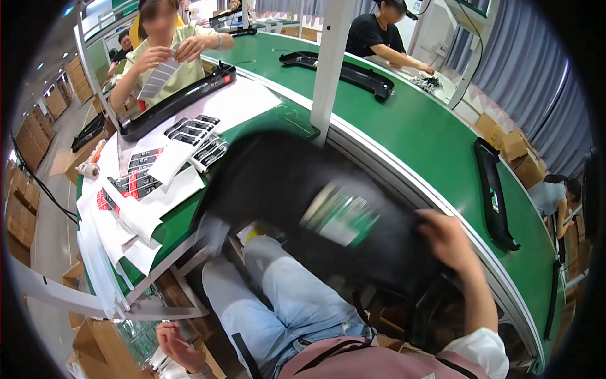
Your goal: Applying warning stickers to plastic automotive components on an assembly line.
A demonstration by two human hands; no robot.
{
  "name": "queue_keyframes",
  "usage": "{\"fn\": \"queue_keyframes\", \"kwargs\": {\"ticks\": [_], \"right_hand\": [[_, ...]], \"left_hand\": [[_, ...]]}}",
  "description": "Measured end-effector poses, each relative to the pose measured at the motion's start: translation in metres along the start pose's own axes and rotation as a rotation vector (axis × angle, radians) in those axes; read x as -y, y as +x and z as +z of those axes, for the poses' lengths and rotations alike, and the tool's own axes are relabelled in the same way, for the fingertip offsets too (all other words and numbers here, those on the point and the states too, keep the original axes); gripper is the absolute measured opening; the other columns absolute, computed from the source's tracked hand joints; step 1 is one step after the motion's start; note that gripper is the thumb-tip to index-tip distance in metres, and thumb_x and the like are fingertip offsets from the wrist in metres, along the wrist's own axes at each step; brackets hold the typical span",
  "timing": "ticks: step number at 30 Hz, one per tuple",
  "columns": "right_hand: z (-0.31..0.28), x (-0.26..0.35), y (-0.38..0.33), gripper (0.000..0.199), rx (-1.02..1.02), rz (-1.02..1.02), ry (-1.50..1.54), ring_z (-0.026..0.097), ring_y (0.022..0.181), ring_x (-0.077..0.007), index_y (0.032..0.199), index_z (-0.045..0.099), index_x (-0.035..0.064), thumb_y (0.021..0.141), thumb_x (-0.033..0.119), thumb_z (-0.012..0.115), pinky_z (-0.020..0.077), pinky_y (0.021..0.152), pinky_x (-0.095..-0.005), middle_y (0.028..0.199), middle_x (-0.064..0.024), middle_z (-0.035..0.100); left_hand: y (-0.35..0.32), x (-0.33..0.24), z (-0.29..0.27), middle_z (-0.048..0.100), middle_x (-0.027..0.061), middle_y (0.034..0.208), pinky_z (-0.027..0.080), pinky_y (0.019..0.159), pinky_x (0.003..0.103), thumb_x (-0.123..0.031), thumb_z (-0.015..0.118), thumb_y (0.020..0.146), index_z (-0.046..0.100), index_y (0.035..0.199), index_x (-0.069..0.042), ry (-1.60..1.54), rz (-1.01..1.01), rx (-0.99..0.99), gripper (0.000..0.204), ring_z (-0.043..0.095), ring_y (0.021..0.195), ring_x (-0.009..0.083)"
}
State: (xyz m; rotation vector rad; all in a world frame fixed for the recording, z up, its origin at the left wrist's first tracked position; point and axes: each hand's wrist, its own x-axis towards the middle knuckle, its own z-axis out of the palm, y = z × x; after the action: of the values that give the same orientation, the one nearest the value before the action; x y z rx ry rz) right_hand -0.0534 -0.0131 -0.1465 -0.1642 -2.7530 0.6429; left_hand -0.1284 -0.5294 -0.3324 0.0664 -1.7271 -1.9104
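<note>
A large black plastic panel [271, 189], smeared by motion, hangs tilted above my lap in front of the belt. A green and white label [341, 215] sits on its face. The fingers of my right hand [447, 243] are closed over the panel's right edge. Down at the lower left, away from the panel, my left hand [179, 345] has loosely curled fingers, apart from each other, with nothing visible in them. Clear plastic wrapping [142, 335] and a cardboard box [104, 344] lie near that hand.
A green conveyor belt [416, 139] curves past, bearing long black parts [341, 74] [493, 192]. At left, a worktable has label sheets [142, 174], white paper [136, 249] and another black part [180, 104]. A white post [329, 69] stands between. Co-workers sit across.
</note>
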Motion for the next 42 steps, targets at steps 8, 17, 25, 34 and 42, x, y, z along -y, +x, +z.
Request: {"fn": "queue_keyframes", "kwargs": {"ticks": [8, 17, 25, 34, 42], "right_hand": [[-0.096, -0.230, 0.055, 0.018, -0.488, 0.756, 0.308, 0.059, 0.068, -0.0199, 0.089, 0.056, -0.0025, 0.078, 0.009, 0.066, 0.0450, 0.056, -0.0385, 0.079, -0.0082, 0.059], [-0.041, -0.423, 0.214, 0.034, -0.827, 0.891, 0.218, 0.065, 0.100, -0.0422, 0.103, 0.065, -0.0079, 0.083, 0.018, 0.056, 0.0506, 0.085, -0.0478, 0.105, -0.0279, 0.067], [-0.086, -0.326, 0.104, 0.030, -0.343, 0.915, -1.125, 0.062, 0.106, -0.0309, 0.109, 0.067, 0.0044, 0.087, 0.025, 0.061, 0.0570, 0.076, -0.0476, 0.113, -0.0116, 0.061], [-0.102, -0.306, 0.036, 0.022, -0.396, 0.786, -0.677, 0.065, 0.095, -0.0419, 0.089, 0.064, 0.0003, 0.078, 0.019, 0.070, 0.0535, 0.080, -0.0489, 0.098, -0.0233, 0.067], [-0.142, -0.086, 0.016, 0.038, -0.915, 0.180, -0.087, 0.035, 0.061, -0.0068, 0.070, 0.049, 0.0005, 0.095, 0.026, 0.063, 0.0274, 0.052, -0.0297, 0.065, 0.0061, 0.039]], "left_hand": [[-0.021, 0.034, 0.072, 0.055, 0.0039, 0.077, 0.045, 0.070, 0.026, -0.007, 0.056, 0.090, 0.053, 0.080, -0.004, -0.093, -0.463, 0.205, 0.010, 0.054, 0.074, 0.0132], [-0.049, 0.050, 0.077, 0.057, 0.0015, 0.066, 0.039, 0.053, 0.023, -0.009, 0.062, 0.088, 0.061, 0.077, -0.001, 0.067, -0.331, 0.311, 0.014, 0.051, 0.060, 0.0090], [-0.037, 0.056, 0.062, 0.056, 0.0000, 0.074, 0.039, 0.057, 0.021, -0.005, 0.060, 0.089, 0.059, 0.079, -0.005, 0.128, -0.508, 0.188, 0.011, 0.046, 0.063, 0.0074], [-0.030, 0.046, 0.137, 0.058, 0.0042, 0.074, 0.048, 0.068, 0.026, -0.002, 0.056, 0.088, 0.055, 0.077, -0.002, 0.015, -0.427, 0.241, 0.010, 0.056, 0.070, 0.0124], [-0.100, -0.092, 0.268, 0.042, 0.0189, 0.140, 0.039, 0.106, 0.039, -0.019, 0.078, 0.079, 0.033, 0.143, -0.003, -0.334, 0.035, 1.297, 0.080, 0.047, 0.128, 0.0300]]}}
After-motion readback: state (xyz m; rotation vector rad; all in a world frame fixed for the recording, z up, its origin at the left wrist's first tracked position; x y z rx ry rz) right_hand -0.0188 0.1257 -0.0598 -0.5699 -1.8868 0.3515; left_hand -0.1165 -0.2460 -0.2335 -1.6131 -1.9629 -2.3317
